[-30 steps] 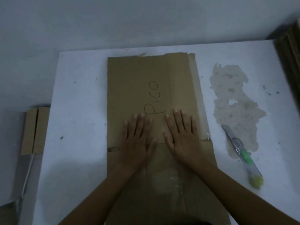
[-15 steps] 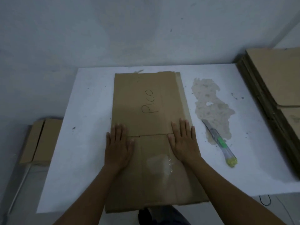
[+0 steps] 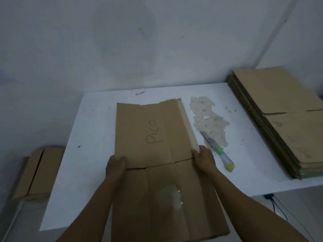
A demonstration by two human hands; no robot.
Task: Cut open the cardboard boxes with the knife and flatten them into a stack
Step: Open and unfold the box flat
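On white table (image 3: 83,137), centre to 6 o'clock: one flattened box (image 3: 157,198), marked "PICO", near end overhanging the table edge. Two hands: left hand (image 3: 115,167) curled round its 9 o'clock edge, right hand (image 3: 203,160) clamped on its 3 o'clock edge. One knife (image 3: 216,151), just beside right hand at 3 o'clock, partly on one worn patch (image 3: 208,119). One stack (image 3: 279,119) of flat cardboard, table's 3 o'clock edge; sheet count unclear. One closed box (image 3: 38,172) off the table, 8 o'clock.

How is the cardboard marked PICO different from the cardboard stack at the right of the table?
The PICO cardboard is one flattened box; the stack holds many. The left hand and right hand grip the PICO cardboard's sides; nobody touches the stack. Both are flattened brown cardboard.
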